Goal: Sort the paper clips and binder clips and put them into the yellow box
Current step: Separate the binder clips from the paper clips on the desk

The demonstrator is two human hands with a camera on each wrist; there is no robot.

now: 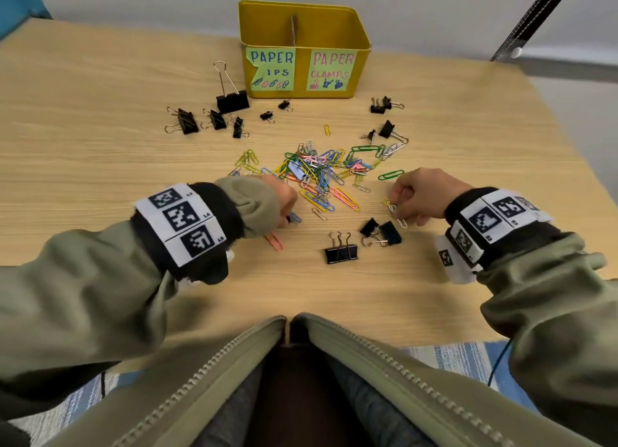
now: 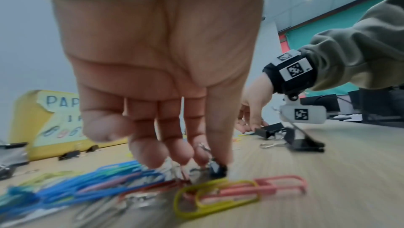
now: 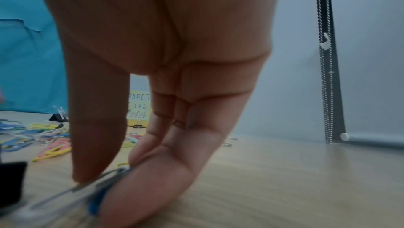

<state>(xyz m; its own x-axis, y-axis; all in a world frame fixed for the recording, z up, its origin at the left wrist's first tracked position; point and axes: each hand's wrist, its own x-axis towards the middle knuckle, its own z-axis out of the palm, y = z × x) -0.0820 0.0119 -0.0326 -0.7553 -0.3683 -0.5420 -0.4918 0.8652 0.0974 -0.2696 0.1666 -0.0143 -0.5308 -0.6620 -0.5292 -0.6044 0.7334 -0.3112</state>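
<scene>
1. The step in hand looks like gathering, with both hands down at the near edge of the paper clips (image 1: 321,172), a loose coloured heap mid-table. The right hand (image 1: 423,192) pinches a silver paper clip (image 1: 399,217) between thumb and forefinger, just beside two small binder clips (image 1: 381,231).
2. The left hand (image 1: 282,199) has its fingers curled down onto the heap; the left-wrist view shows the fingertips (image 2: 181,155) closing on something small and dark with a wire loop — perhaps a tiny binder clip, though blur keeps me from being sure.
3. The yellow box (image 1: 302,50) stands at the far side, well apart from both hands, its two compartments labelled for clips and clamps. Nothing can be seen inside it.
4. The next move probably calls for a lift and a carry to the left compartment — without dragging tangled neighbours along.
5. More binder clips (image 1: 182,120) lie scattered on the pale wood-grain table (image 1: 100,165); behind it a grey wall and a teal panel (image 3: 28,59).
</scene>
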